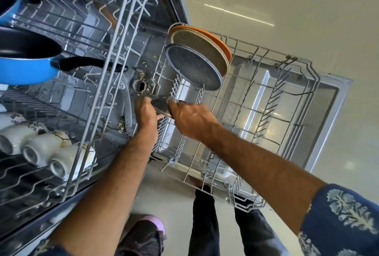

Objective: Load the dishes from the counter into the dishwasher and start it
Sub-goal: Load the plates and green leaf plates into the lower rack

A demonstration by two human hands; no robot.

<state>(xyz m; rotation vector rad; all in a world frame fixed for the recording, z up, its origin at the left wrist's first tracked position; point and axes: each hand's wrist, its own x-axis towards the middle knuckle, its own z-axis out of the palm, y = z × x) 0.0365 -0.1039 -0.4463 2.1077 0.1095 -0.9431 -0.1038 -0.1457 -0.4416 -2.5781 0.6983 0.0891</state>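
Head view looks down on an open dishwasher with its grey wire lower rack (256,112) pulled out over the lowered steel door (328,116). Both hands hold one dark speckled round plate (162,106), seen almost edge-on at the inner end of the lower rack: the left hand (146,113) has its fingers curled round the plate's edge on the side nearer the tub, and the right hand (191,121) pinches the opposite edge, thumb on top. Whether the plate's lower rim already sits between the rack's tines cannot be told. Farther along that same end of the lower rack, three more plates stand upright close together: a dark grey speckled plate (193,67) in front, a brown speckled plate with a pale rim (202,52) behind it, and an orange plate (213,37) at the back. Beside the lower rack, the tub floor (131,62) shows a round filter opening (141,86) with food scraps scattered near it. Above the tub, the grey wire upper rack (98,71) carries a blue saucepan with a black handle (30,64) and a row of white floral mugs (47,151) lying on their sides. A blue sleeve with pale floral print (344,220) covers the right upper arm.
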